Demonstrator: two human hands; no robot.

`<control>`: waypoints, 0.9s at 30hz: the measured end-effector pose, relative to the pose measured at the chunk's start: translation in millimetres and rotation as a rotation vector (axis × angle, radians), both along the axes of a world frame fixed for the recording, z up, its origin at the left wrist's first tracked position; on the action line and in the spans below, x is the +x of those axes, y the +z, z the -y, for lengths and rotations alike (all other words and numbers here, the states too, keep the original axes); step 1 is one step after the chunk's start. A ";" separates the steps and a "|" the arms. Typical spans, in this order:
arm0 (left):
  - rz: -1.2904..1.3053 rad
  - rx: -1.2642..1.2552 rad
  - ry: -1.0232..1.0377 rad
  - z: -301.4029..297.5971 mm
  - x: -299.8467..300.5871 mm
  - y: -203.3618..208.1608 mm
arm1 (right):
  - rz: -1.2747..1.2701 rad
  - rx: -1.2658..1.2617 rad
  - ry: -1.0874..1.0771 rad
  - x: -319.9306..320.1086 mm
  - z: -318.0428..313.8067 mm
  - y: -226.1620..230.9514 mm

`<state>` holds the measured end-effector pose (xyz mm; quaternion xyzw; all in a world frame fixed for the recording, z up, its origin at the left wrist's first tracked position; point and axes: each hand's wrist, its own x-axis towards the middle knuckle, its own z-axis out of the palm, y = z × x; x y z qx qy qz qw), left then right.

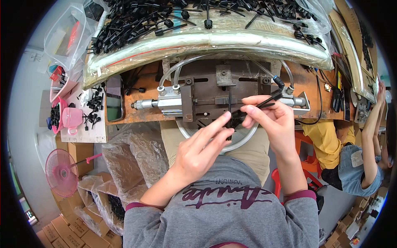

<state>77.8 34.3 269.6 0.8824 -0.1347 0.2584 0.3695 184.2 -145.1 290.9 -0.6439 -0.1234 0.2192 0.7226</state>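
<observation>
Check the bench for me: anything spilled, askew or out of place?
A few small black parts lie scattered loose on the white board beside the pink cup, outside the main pile. Nothing looks damaged.

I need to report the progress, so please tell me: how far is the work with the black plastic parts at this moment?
Done: cannot tell; no finished batch is recognisable. In hand: the right hand holds a bunch of thin black parts, and the left hand touches them at the metal fixture, where one part stands upright. Left: a large heap of black parts lies on plastic sheeting beyond the fixture.
</observation>
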 end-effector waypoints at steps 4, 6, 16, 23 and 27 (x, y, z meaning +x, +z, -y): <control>-0.145 0.154 0.053 3.7 5.2 -13.8 | -0.010 -0.019 -0.065 -1.8 8.2 9.2; -0.113 0.214 0.071 4.7 9.0 -24.6 | -0.016 -0.106 -0.019 -2.6 16.7 12.3; -0.157 0.390 0.109 10.2 19.3 -19.6 | 0.039 -0.067 -0.105 -11.1 25.4 21.2; -0.248 0.316 0.088 5.7 15.6 -17.2 | -0.142 0.070 -0.041 -4.7 41.7 11.7; -0.240 -0.178 -0.083 4.7 15.5 12.1 | -0.264 0.141 0.032 -4.5 40.0 0.9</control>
